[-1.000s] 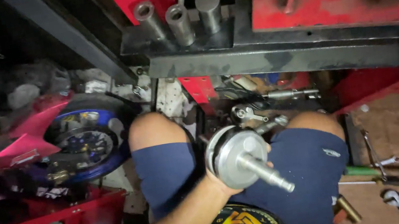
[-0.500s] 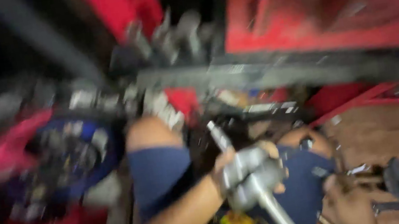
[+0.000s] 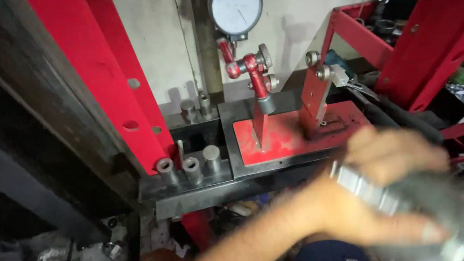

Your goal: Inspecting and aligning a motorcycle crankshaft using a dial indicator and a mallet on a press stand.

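Since a moment ago my view has swung up from my lap to the red steel press frame (image 3: 93, 78), and my left hand (image 3: 378, 188) has risen in front of the counter's near edge. Flat red plate (image 3: 289, 137) sits on the dark steel counter (image 3: 191, 183), a round dial gauge (image 3: 235, 4) standing above it. Three short steel cylinders (image 3: 190, 168) line the near-left edge. My fingers are closed around a grey metal shaft part (image 3: 417, 200), blurred and cut off at the lower right corner.
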